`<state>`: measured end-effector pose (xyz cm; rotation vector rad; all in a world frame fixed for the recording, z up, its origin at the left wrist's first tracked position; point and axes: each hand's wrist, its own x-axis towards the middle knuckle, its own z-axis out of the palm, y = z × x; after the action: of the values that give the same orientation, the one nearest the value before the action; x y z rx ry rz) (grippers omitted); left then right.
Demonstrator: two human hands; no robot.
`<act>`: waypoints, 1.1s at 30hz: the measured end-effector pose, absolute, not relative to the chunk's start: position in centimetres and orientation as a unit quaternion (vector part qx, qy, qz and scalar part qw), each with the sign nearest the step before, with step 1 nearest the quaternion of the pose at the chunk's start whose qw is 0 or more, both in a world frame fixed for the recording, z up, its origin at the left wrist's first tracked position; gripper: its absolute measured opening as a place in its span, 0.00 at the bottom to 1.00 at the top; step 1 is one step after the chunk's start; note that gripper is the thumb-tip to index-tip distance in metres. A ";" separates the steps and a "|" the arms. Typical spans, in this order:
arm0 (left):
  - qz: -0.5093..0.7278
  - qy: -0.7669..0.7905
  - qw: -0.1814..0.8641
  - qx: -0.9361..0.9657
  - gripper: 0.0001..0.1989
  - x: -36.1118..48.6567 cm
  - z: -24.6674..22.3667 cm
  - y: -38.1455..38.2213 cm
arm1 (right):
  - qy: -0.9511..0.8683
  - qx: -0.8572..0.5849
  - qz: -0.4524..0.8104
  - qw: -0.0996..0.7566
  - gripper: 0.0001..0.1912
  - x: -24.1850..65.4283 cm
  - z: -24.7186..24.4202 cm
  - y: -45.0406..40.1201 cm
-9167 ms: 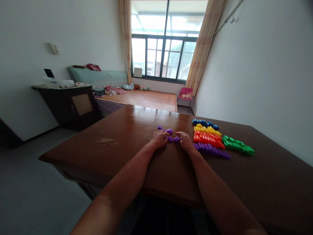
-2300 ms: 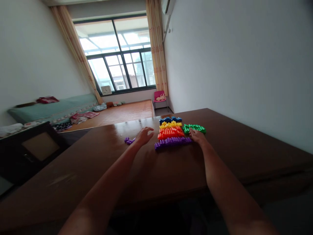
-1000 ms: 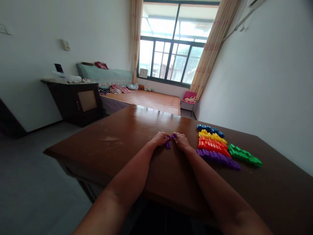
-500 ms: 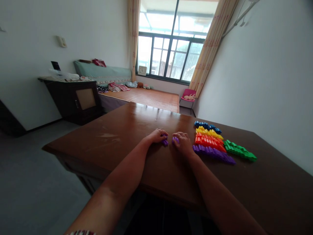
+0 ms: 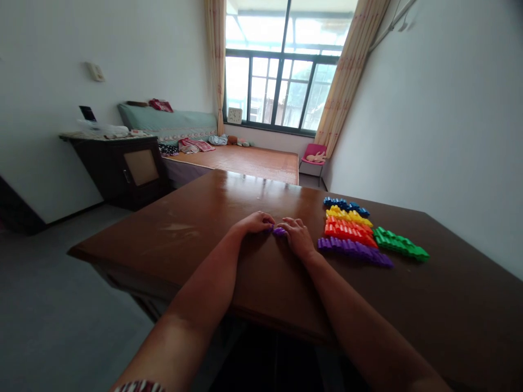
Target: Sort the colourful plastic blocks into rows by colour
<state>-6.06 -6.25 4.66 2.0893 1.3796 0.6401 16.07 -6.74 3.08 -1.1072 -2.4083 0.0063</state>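
My left hand is closed over a small purple plastic toy block, mostly hidden under its fingers. Close on its right, my right hand grips another purple toy block by its right side. These two purple blocks lie end to end just above the brown table, touching or nearly so; I cannot tell whether they are joined. To the right of my right hand is a long row of purple blocks. Beyond it lie rows of red blocks, yellow blocks and blue blocks.
Green blocks lie farthest right on the table. Past the table's far edge are a low bed and a pink chair. A dark cabinet stands at the left, a white wall at the right.
My right hand has moved left with its purple block, closing the gap to the one in my left hand. The whole view has shifted slightly.
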 end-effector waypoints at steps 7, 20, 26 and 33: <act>0.161 0.474 0.303 0.811 0.32 -6.7 5.8 -7.0 | -0.844 -0.455 0.024 0.285 0.23 17.4 2.1 -4.9; 0.183 0.536 0.173 0.805 0.32 -4.8 4.6 -7.1 | -0.859 -0.419 0.164 0.243 0.20 18.4 2.5 -4.8; 0.154 0.529 0.161 0.819 0.24 -4.5 4.7 -7.3 | -0.836 -0.413 0.273 0.235 0.21 18.7 3.0 -5.0; 0.165 0.541 0.140 0.812 0.26 -4.5 4.0 -6.7 | -0.843 -0.421 0.231 0.243 0.19 18.2 4.0 -5.7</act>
<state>-4.49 -6.68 4.00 2.3466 1.5636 0.4758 18.24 -5.71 3.95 -1.1493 -2.3031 0.6322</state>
